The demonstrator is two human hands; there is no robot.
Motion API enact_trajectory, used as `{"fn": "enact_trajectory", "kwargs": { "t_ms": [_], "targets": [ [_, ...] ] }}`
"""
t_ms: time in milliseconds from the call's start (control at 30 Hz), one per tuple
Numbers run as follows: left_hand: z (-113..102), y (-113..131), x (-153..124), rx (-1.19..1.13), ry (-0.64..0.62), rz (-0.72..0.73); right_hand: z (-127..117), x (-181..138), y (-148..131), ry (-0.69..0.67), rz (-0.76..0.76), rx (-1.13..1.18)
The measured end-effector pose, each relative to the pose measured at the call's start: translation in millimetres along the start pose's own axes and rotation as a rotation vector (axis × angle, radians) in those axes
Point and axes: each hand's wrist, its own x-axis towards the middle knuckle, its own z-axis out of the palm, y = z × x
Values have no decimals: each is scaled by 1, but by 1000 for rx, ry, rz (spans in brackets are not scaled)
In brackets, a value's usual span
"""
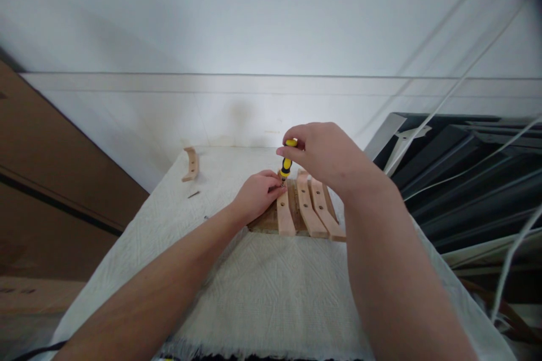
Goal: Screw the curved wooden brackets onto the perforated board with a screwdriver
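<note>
My right hand [324,152] is closed around the handle of a yellow and black screwdriver [287,166], which stands nearly upright, tip down. The tip meets the upper part of a pale wooden hook [285,217], the leftmost of three on a brown wooden board [265,222]. At that spot the fingers of my left hand [257,194] close on the hook beside the tip; whether a screw is between them is too small to tell. To the right lie a second wooden hook [311,215] and a third hook [325,211], each with dark round spots along it.
A loose wooden hook [192,164] lies on the white cloth [249,287] at the far left, with a small metal piece [193,194] below it. A brown carton [63,180] borders the left. Dark panels [478,175] and white cables [466,73] are at right.
</note>
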Motion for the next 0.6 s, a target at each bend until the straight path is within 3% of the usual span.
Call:
{"fn": "enact_trajectory", "kwargs": {
  "t_ms": [133,433,600],
  "targets": [
    [0,-1,0,0,7,10,3,1,1,45,54,-43],
    [-2,3,1,10,-13,-42,-8,-10,-7,-119,-66,-82],
    [-1,3,2,28,-12,-39,2,-3,-10,57,51,-103]
  ]
}}
